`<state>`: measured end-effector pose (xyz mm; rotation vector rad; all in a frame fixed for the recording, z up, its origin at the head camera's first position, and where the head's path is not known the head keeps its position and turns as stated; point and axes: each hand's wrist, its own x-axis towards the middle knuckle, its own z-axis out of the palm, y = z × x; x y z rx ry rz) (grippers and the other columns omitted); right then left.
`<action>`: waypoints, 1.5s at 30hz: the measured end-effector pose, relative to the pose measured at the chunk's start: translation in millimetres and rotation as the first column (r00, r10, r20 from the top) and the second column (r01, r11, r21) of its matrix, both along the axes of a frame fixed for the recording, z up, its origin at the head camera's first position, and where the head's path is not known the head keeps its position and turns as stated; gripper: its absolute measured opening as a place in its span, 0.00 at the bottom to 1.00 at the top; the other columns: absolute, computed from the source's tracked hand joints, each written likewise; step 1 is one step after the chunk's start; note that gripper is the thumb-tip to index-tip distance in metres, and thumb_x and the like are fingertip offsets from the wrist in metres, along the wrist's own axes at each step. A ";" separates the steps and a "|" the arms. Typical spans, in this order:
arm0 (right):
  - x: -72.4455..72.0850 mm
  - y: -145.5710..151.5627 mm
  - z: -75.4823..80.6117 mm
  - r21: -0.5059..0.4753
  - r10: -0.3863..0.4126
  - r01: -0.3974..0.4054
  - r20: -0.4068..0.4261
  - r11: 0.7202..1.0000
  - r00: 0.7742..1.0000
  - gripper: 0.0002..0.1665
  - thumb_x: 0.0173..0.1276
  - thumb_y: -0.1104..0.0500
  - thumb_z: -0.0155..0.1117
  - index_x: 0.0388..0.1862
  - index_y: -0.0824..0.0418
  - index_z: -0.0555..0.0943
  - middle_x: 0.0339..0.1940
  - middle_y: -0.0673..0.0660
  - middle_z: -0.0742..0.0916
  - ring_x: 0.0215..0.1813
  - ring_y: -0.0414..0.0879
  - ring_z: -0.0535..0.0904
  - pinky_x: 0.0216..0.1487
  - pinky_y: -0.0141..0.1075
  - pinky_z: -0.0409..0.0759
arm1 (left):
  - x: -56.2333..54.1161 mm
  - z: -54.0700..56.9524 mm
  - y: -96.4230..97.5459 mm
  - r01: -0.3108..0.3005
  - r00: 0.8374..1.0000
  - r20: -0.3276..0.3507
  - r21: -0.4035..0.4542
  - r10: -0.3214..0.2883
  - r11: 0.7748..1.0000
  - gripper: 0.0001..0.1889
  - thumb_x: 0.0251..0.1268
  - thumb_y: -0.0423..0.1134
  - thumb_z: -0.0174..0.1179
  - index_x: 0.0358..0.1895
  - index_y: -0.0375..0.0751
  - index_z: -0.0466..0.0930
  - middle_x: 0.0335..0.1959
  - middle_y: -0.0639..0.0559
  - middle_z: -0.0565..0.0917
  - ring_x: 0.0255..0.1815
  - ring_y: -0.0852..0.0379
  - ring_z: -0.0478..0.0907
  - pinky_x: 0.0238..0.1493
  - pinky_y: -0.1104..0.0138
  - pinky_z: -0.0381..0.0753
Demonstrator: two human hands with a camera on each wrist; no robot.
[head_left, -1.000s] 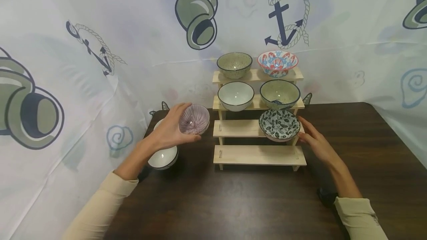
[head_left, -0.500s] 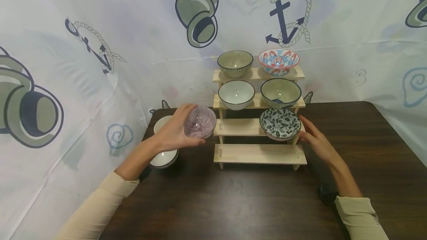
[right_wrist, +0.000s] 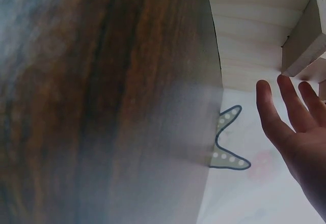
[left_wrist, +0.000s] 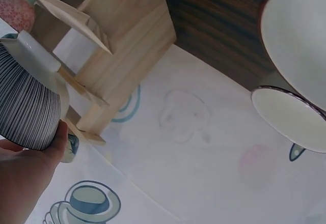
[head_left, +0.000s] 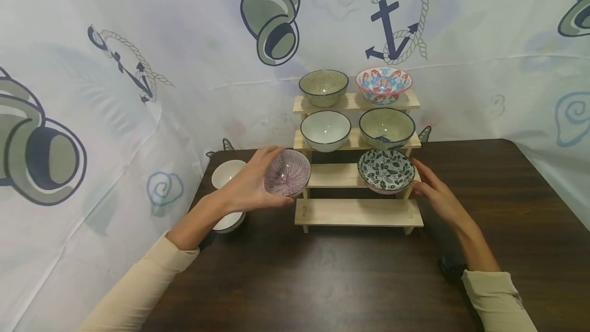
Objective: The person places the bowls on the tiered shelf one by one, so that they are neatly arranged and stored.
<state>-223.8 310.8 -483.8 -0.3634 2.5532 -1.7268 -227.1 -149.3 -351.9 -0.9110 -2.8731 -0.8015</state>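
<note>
My left hand [head_left: 251,181] grips a small purple-striped bowl [head_left: 288,172] by its side, thumb below and fingers above. The bowl is tilted toward the head camera, at the left end of the stand's third tier; the left wrist view shows its dark-lined outside [left_wrist: 28,99]. My right hand [head_left: 438,196] stays at the right end of that tier, fingertips right at the edge of a black-and-white floral bowl [head_left: 386,170]. In the right wrist view, the fingers of the right hand [right_wrist: 305,132] are extended beside the wooden stand.
The four-tier wooden stand [head_left: 359,212] carries a speckled green bowl [head_left: 324,88], a red-and-blue patterned bowl [head_left: 383,85], a white bowl [head_left: 325,131] and an olive bowl [head_left: 386,128]. Two white bowls, one at the back [head_left: 226,172], sit on the dark table [head_left: 332,281] behind my left forearm.
My left hand has moved the purple-striped bowl to the right, up to the stand's left end. My right hand and the floral bowl have stayed in place.
</note>
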 end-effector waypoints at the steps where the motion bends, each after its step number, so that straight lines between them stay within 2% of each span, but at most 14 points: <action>1: -0.1 0.1 0.0 0.000 0.001 -0.001 0.001 1.000 1.000 0.39 0.86 0.49 0.47 0.88 0.53 0.47 0.83 0.69 0.62 0.63 0.20 0.66 0.57 0.19 0.75 | 0.1 -0.3 1.2 0.005 1.000 -0.002 -0.003 -0.005 1.000 0.62 0.42 0.63 0.78 0.81 0.43 0.57 0.79 0.44 0.61 0.77 0.46 0.64 0.72 0.43 0.73; 5: -0.4 0.7 -0.1 0.012 -0.001 0.001 0.015 1.000 1.000 0.39 0.86 0.48 0.47 0.88 0.51 0.46 0.83 0.68 0.62 0.63 0.22 0.67 0.57 0.20 0.75 | -0.2 -1.5 5.5 0.029 0.999 -0.013 -0.002 -0.029 1.000 0.62 0.42 0.63 0.78 0.81 0.40 0.57 0.79 0.44 0.62 0.78 0.46 0.63 0.73 0.43 0.72; 12: -1.6 1.3 -0.1 0.035 -0.011 0.011 0.020 0.999 1.000 0.39 0.85 0.46 0.47 0.88 0.48 0.46 0.85 0.65 0.60 0.65 0.25 0.67 0.58 0.22 0.76 | -1.6 -4.4 14.6 0.044 0.999 -0.017 0.006 -0.044 0.999 0.60 0.43 0.61 0.79 0.80 0.43 0.59 0.78 0.48 0.63 0.77 0.50 0.64 0.73 0.46 0.73; 14: -2.1 1.5 -0.1 0.039 -0.015 0.014 0.019 0.999 1.000 0.39 0.85 0.46 0.47 0.88 0.49 0.47 0.85 0.64 0.60 0.69 0.32 0.68 0.59 0.22 0.76 | -2.1 -6.1 17.9 0.047 0.999 -0.019 0.007 -0.047 0.999 0.60 0.42 0.61 0.80 0.80 0.43 0.60 0.78 0.48 0.63 0.77 0.50 0.64 0.73 0.47 0.73; 16: -2.8 1.3 0.2 0.041 -0.015 0.015 0.017 0.999 1.000 0.40 0.85 0.46 0.47 0.88 0.52 0.47 0.85 0.64 0.59 0.74 0.43 0.68 0.58 0.21 0.76 | -2.0 -7.1 21.5 0.053 0.998 -0.020 0.012 -0.053 0.999 0.60 0.42 0.61 0.80 0.80 0.43 0.60 0.78 0.48 0.63 0.77 0.50 0.64 0.73 0.47 0.73; 19: -3.5 0.6 1.2 0.039 -0.015 0.014 0.012 0.999 1.000 0.40 0.85 0.47 0.47 0.88 0.53 0.47 0.86 0.64 0.58 0.77 0.56 0.65 0.57 0.19 0.75 | -1.2 -7.8 26.5 0.059 0.998 -0.024 0.010 -0.059 0.998 0.60 0.42 0.62 0.79 0.80 0.42 0.60 0.78 0.47 0.63 0.78 0.50 0.63 0.75 0.48 0.72; 20: -3.6 0.5 1.5 0.038 -0.013 0.013 0.012 0.999 1.000 0.40 0.85 0.47 0.47 0.88 0.53 0.47 0.86 0.63 0.58 0.78 0.55 0.65 0.57 0.19 0.74 | -0.7 -8.0 28.1 0.062 0.998 -0.022 0.007 -0.061 0.998 0.60 0.42 0.62 0.79 0.80 0.42 0.60 0.78 0.47 0.63 0.78 0.50 0.62 0.75 0.48 0.71; 24: -2.8 0.7 2.6 0.042 -0.017 0.016 0.013 0.999 1.000 0.39 0.85 0.46 0.47 0.88 0.50 0.47 0.86 0.63 0.59 0.74 0.41 0.68 0.57 0.18 0.74 | 0.2 -9.6 34.2 0.068 0.997 -0.026 0.004 -0.068 0.998 0.60 0.42 0.62 0.79 0.80 0.41 0.60 0.78 0.46 0.63 0.78 0.51 0.61 0.75 0.49 0.71; 25: -2.4 0.7 2.8 0.042 -0.018 0.017 0.014 0.999 1.000 0.39 0.85 0.46 0.47 0.88 0.50 0.47 0.86 0.63 0.59 0.74 0.40 0.67 0.57 0.18 0.74 | 0.3 -10.2 35.8 0.068 0.997 -0.030 0.003 -0.068 0.998 0.60 0.43 0.63 0.78 0.80 0.40 0.60 0.78 0.46 0.63 0.78 0.51 0.62 0.75 0.49 0.71; 27: -1.7 0.6 3.2 0.040 -0.018 0.018 0.015 0.999 1.000 0.39 0.85 0.46 0.47 0.88 0.50 0.47 0.86 0.63 0.59 0.75 0.44 0.67 0.56 0.18 0.73 | 0.5 -11.4 39.0 0.069 0.997 -0.040 0.008 -0.068 0.998 0.60 0.42 0.63 0.79 0.79 0.39 0.61 0.78 0.45 0.64 0.77 0.50 0.63 0.74 0.49 0.72; 31: -0.4 -0.1 3.3 0.032 -0.014 0.013 0.021 0.999 1.000 0.40 0.85 0.47 0.47 0.88 0.53 0.46 0.86 0.64 0.58 0.79 0.62 0.62 0.55 0.16 0.72 | 0.8 -14.1 45.2 0.063 0.997 -0.053 0.010 -0.063 0.998 0.60 0.42 0.64 0.79 0.78 0.38 0.62 0.76 0.44 0.65 0.76 0.50 0.64 0.75 0.51 0.73; 33: 0.2 -0.4 2.6 0.028 -0.011 0.011 0.024 1.000 1.000 0.40 0.85 0.47 0.47 0.88 0.54 0.46 0.86 0.65 0.57 0.80 0.66 0.61 0.55 0.15 0.71 | 0.7 -15.7 48.1 0.059 0.997 -0.054 0.007 -0.058 0.998 0.60 0.41 0.64 0.79 0.78 0.38 0.63 0.76 0.45 0.66 0.76 0.50 0.65 0.75 0.52 0.72; 45: -1.5 0.8 2.2 0.020 -0.008 0.007 0.026 1.000 1.000 0.40 0.85 0.47 0.47 0.88 0.51 0.46 0.86 0.64 0.56 0.80 0.65 0.61 0.55 0.16 0.71 | -1.5 -24.6 61.0 0.032 0.996 -0.081 -0.013 -0.033 0.999 0.60 0.41 0.65 0.79 0.77 0.37 0.64 0.76 0.41 0.66 0.77 0.47 0.64 0.75 0.51 0.72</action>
